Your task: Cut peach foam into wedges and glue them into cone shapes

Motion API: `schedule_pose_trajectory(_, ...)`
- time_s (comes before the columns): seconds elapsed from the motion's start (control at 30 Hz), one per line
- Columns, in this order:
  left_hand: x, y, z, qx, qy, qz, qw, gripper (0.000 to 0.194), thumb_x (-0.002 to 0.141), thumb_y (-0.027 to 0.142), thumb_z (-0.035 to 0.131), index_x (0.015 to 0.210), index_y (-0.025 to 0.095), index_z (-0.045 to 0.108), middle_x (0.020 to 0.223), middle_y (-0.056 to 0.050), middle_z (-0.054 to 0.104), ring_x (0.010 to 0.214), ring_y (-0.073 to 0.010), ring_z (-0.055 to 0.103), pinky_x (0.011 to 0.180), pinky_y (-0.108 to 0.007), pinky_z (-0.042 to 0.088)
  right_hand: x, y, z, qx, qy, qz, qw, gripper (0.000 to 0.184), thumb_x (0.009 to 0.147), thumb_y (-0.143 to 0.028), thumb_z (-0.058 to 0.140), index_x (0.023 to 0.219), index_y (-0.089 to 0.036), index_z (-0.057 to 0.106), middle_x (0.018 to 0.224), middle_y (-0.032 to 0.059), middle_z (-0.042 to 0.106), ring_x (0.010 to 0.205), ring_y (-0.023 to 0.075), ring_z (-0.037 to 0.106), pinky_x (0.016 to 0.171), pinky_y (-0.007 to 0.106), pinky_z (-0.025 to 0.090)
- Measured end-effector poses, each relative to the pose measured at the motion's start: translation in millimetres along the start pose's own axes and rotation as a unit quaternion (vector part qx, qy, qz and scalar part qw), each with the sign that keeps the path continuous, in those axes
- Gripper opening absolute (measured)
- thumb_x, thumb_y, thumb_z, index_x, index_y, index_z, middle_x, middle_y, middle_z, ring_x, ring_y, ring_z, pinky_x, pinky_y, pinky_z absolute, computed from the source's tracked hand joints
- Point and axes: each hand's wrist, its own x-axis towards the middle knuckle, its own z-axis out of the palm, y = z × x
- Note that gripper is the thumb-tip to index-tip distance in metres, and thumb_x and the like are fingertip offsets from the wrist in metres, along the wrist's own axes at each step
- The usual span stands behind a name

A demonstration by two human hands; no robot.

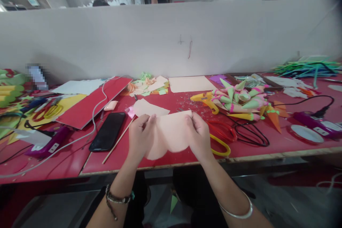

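Both my hands hold a peach-coloured paper piece (168,133) with a scalloped lower edge, just above the front of the red table (267,146). My left hand (140,137) pinches its left edge, thumb on top. My right hand (199,135) pinches its right edge. A thin wooden stick (117,141) and a black phone (108,131) lie left of my left hand. Red and yellow scissors (221,137) lie right of my right hand.
A yellow glue gun (204,99) and a pile of paper cones (240,99) sit right of centre. Purple glue guns (316,123) (46,146) with cables lie at both sides. Paper sheets and scraps (149,87) line the grey partition (171,39). People stand beyond it.
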Motion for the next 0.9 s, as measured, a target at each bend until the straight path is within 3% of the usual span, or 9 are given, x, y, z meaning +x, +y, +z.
schedule_pose_trajectory(0.13,3.9,-3.7,-3.5,-0.014,-0.011,-0.011,1.0,0.031,0.082,0.032,0.041,0.055,0.017,0.041,0.051,0.005,0.032,0.05,-0.0082,0.033,0.046,-0.02,0.026,0.6,1.2,0.6,-0.008,0.03,-0.001,1.0,0.024,0.083,-0.034,0.042,0.064,-0.018,0.042,0.058,-0.0045,0.04,0.055,0.0103,0.039,0.05,0.022,0.03)
schedule_pose_trajectory(0.23,8.0,-8.0,-8.7,-0.013,-0.088,0.003,0.996,0.022,0.079,0.032,0.045,0.064,0.016,0.049,0.059,0.004,0.042,0.058,-0.0091,0.041,0.053,-0.019,0.032,2.5,2.3,-0.5,0.014,0.053,0.006,0.998,0.025,0.083,-0.035,0.041,0.066,-0.018,0.044,0.059,-0.0045,0.042,0.056,0.0104,0.04,0.051,0.022,0.032)
schedule_pose_trajectory(0.37,10.7,-14.8,-20.7,0.039,-0.183,-0.025,0.982,0.028,0.072,0.037,0.055,0.057,0.015,0.047,0.05,0.006,0.033,0.047,-0.0067,0.031,0.043,-0.018,0.023,8.5,7.8,-5.6,0.057,0.097,0.018,0.993,0.025,0.083,-0.037,0.042,0.068,-0.018,0.047,0.059,-0.0048,0.043,0.056,0.0105,0.04,0.051,0.021,0.033)
schedule_pose_trajectory(0.53,11.6,-22.8,-35.7,0.011,-0.179,-0.037,0.983,0.033,0.075,0.044,0.05,0.061,0.014,0.053,0.053,0.004,0.042,0.049,-0.0079,0.036,0.044,-0.018,0.026,15.2,14.6,-13.0,0.065,0.114,0.022,0.991,0.025,0.081,-0.039,0.045,0.069,-0.018,0.051,0.058,-0.005,0.043,0.053,0.0105,0.037,0.05,0.022,0.031)
schedule_pose_trajectory(0.77,14.3,-25.7,-42.6,-0.001,-0.186,-0.044,0.981,0.031,0.074,0.044,0.053,0.067,0.014,0.057,0.059,0.003,0.049,0.056,-0.0095,0.042,0.049,-0.018,0.031,16.5,13.9,-15.9,0.04,0.101,0.001,0.994,0.025,0.08,-0.037,0.047,0.066,-0.017,0.051,0.056,-0.005,0.043,0.053,0.0101,0.039,0.05,0.021,0.031)
schedule_pose_trajectory(0.9,18.3,-30.8,-55.1,0.003,-0.141,-0.068,0.988,0.031,0.072,0.045,0.054,0.067,0.015,0.056,0.061,0.003,0.049,0.055,-0.0095,0.043,0.049,-0.019,0.032,26.2,25.5,-23.5,0.084,0.175,0.021,0.981,0.024,0.077,-0.039,0.05,0.068,-0.017,0.052,0.06,-0.0042,0.047,0.056,0.0099,0.042,0.054,0.022,0.035)
